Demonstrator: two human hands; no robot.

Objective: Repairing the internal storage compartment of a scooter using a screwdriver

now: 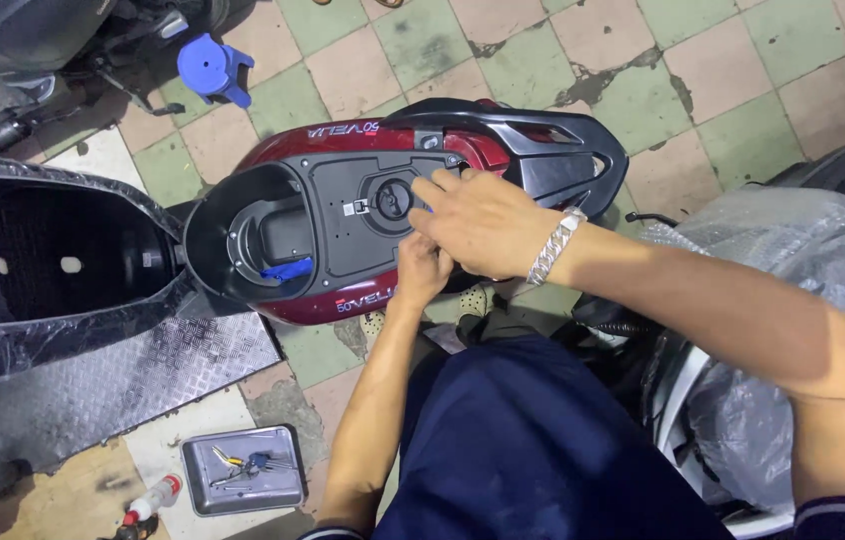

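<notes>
Black plastic lines the open under-seat tub point(273, 225) on the left of the dark red scooter body point(363, 150). Just right of it, near the round fuel cap point(395, 198), the left hand point(421, 272) presses up against the near edge of the panel, fingers curled; what they grip I cannot tell. The right hand point(483, 220) lies over the panel, fingers loosely together on its right end. They seem to be seating or freeing that panel; careful fingertip work comes next.
</notes>
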